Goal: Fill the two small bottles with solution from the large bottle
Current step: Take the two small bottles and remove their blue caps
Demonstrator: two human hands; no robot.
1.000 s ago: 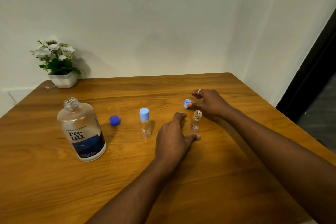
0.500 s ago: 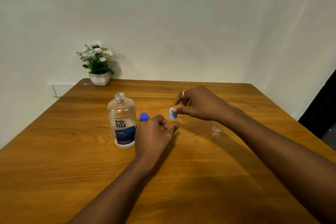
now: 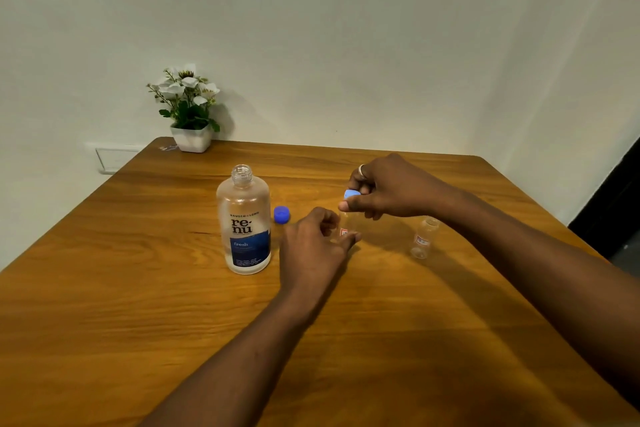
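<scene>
Table [image 3: 138,288] carries large bottle [image 3: 244,222], cap [image 3: 281,214], small bottle [image 3: 423,237], flowerpot [image 3: 191,139].

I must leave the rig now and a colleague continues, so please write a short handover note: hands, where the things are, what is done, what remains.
Left hand: grips the capped small bottle around its body.
Right hand: pinches the light blue cap on top of it; whether it is loose, I cannot tell.
Large bottle: upright, open, left of the hands; its dark blue cap lies on the table beside it.
Open small bottle: upright at the right, no cap on it.
Done: large bottle and one small bottle opened.
Left: uncap the second, fill both.
</scene>
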